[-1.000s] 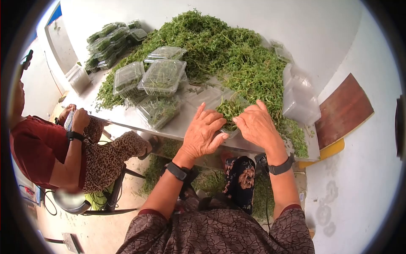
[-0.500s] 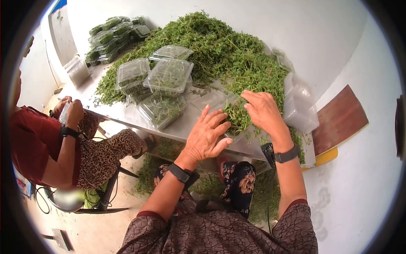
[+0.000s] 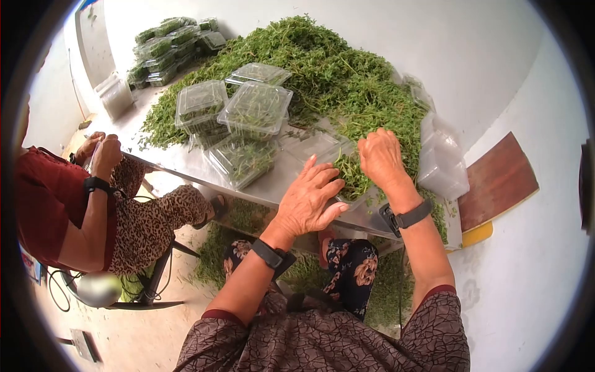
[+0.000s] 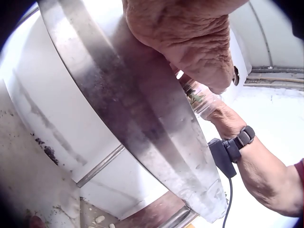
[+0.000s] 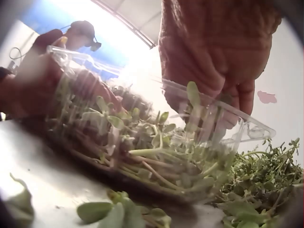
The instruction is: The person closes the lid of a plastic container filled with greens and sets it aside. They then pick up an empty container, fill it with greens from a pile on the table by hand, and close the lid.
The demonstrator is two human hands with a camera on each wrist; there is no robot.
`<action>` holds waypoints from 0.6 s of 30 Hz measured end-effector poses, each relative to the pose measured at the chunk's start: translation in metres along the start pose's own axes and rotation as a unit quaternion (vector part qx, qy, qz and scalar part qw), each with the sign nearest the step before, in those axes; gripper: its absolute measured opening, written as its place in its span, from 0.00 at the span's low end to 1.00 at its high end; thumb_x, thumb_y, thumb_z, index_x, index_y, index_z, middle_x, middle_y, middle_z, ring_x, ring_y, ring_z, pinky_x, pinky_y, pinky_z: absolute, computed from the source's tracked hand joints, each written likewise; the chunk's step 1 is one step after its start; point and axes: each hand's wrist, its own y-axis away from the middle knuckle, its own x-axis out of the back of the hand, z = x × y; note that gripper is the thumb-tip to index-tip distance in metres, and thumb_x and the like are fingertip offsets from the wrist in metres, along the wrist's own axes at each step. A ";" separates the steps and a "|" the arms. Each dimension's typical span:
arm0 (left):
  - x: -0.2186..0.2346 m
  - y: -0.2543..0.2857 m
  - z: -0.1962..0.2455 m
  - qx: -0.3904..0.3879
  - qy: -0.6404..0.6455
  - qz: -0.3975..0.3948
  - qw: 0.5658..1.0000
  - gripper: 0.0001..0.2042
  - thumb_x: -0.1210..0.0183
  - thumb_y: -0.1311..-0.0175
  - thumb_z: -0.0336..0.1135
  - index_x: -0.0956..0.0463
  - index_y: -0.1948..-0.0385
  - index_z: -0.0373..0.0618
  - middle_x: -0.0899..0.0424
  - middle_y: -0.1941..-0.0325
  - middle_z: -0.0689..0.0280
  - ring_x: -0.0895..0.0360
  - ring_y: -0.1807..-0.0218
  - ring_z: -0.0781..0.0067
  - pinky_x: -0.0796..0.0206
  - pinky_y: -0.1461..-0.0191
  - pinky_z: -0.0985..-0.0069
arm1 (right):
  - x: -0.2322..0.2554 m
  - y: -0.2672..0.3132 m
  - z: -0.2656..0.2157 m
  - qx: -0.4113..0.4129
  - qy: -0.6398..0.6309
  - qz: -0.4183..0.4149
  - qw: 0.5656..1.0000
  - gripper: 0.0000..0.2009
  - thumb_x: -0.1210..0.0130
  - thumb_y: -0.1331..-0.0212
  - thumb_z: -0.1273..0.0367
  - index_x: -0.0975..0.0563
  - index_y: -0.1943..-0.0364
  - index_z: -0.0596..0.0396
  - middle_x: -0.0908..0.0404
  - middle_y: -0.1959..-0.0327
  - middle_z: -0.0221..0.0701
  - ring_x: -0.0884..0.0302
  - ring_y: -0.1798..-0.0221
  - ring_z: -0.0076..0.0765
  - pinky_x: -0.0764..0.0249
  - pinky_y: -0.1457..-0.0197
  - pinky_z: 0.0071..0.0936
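Note:
Leafy green sprigs fill a clear plastic container at the table's front edge; its flat lid lies folded back behind. My left hand rests against the container's left side, fingers mostly straight and thumb apart; in the right wrist view its fingers show through the plastic. My right hand is over the right side, its fingers curled down at sprigs inside the rim. The right wrist view shows those fingers partly hidden by the wall and leaves. My left palm fills the top of the left wrist view.
A large heap of greens covers the table's back. Filled containers stand left of centre, with more stacked at the far left. Nested empty containers stand right. Another person sits at the left.
My right hand first lifted from the container with fingers extended, then its fingers curled down at the right side. My left hand has moved slightly right and stayed beside the container.

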 end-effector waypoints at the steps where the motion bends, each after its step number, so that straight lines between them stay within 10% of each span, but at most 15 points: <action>1: 0.000 0.000 0.000 0.002 0.000 0.000 1.000 0.23 0.43 0.43 0.51 0.23 0.56 0.41 0.25 0.49 0.55 0.34 0.38 0.53 0.57 0.25 0.52 | 0.001 0.001 -0.002 0.010 0.015 0.003 1.000 0.03 0.43 0.58 0.74 0.19 0.79 0.53 0.23 0.78 0.35 0.27 0.63 0.44 0.34 0.54 0.38; 12: 0.000 0.000 -0.003 -0.015 -0.005 -0.015 1.000 0.24 0.46 0.40 0.53 0.25 0.52 0.42 0.26 0.47 0.56 0.33 0.38 0.53 0.57 0.26 0.48 | -0.002 0.004 -0.023 0.046 0.119 -0.115 0.985 0.03 0.40 0.61 0.73 0.18 0.79 0.53 0.20 0.77 0.38 0.23 0.64 0.45 0.32 0.56 0.39; 18: -0.002 0.002 -0.003 -0.018 -0.006 -0.002 1.000 0.25 0.47 0.40 0.53 0.26 0.51 0.41 0.26 0.46 0.56 0.34 0.36 0.52 0.57 0.26 0.50 | -0.004 0.007 -0.011 -0.025 -0.024 -0.068 0.997 0.03 0.41 0.61 0.76 0.22 0.79 0.57 0.22 0.78 0.42 0.23 0.65 0.50 0.30 0.56 0.41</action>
